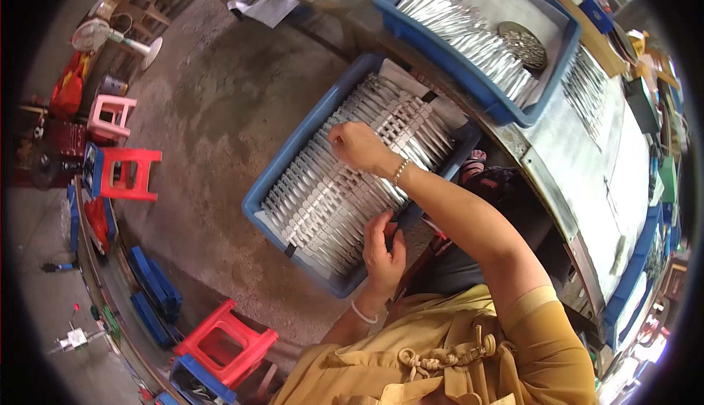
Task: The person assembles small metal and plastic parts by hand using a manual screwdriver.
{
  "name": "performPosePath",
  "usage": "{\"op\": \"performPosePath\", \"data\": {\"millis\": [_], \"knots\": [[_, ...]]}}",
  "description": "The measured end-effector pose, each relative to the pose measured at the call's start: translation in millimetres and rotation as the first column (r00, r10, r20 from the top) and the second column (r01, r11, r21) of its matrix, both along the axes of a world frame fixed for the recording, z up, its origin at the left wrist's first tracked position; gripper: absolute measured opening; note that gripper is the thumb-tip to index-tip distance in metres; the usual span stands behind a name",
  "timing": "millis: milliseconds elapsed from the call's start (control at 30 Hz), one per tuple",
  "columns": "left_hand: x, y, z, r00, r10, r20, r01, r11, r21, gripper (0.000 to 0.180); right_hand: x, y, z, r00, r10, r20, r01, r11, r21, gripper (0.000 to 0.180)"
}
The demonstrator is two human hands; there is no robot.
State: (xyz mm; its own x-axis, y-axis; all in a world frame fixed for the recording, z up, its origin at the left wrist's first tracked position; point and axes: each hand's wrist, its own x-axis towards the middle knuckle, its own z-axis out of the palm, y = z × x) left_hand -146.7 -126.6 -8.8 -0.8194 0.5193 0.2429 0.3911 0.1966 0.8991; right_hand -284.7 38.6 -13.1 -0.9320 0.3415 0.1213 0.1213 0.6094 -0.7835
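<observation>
A blue plastic crate [265, 179] stands in front of me, lined with pale sheeting. Packed rows of slim, shiny metal pieces [315, 210] fill it; their exact kind is unclear. Black bands [290, 250] show at the ends of a row. My right hand [359, 147], with a beaded bracelet at its wrist, is over the far left part of the rows. Its fingers are curled in, and anything inside them is hidden. Beside the crate's near right side is my left hand [383, 254], its fingers bent, the thumb apart, and nothing visible in it.
On the worktable [546, 185] at right, a larger blue tray [458, 53] holds loose metal pieces and a round dish [522, 44] of small parts. More pieces [587, 86] lie beside it. Red stools [227, 343] and a white fan [117, 38] stand at left.
</observation>
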Motion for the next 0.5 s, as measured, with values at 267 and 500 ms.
{"op": "performPosePath", "data": {"millis": [267, 500], "knots": [[2, 5, 0, 0.992, -0.066, -0.112, 0.055, 0.994, -0.097, 0.029, 199, 30, 47, 0.999, 0.035, -0.002, -0.034, 0.995, 0.095, 0.019], [47, 33, 21, 0.917, -0.355, -0.182, 0.372, 0.926, 0.068, 0.029, 417, 11, 75, 0.808, -0.502, 0.308, 0.396, 0.850, 0.347, 0.018]]}}
